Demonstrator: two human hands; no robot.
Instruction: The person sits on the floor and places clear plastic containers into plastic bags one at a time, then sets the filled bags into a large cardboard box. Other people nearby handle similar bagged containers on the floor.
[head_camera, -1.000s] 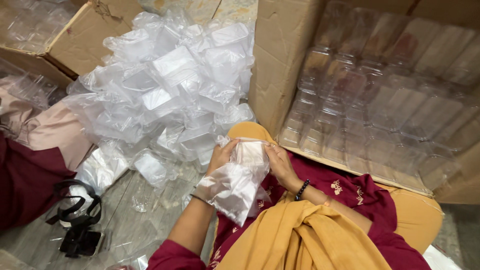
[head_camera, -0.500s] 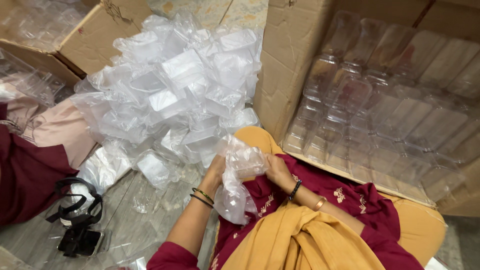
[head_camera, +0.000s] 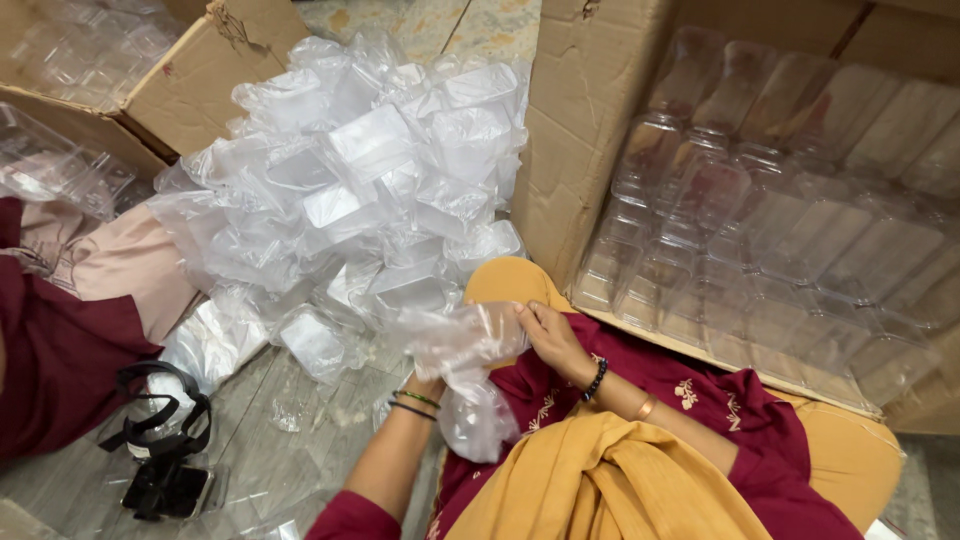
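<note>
Right hand (head_camera: 548, 338) pinches the upper edge of a clear plastic bag (head_camera: 468, 385) held over the lap. Left hand (head_camera: 432, 372) is mostly hidden behind the bag, apparently gripping it. Heap of bagged clear containers (head_camera: 370, 190) lies just beyond.

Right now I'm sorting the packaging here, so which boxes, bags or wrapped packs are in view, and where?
Clear plastic bag: crumpled, held by both hands, left hand and right hand, over the lap.
Pile of bagged containers: translucent white, heaped on the floor ahead.
Open cardboard box: brown, at right, holding rows of clear containers.
Second cardboard box: brown, upper left.
</note>
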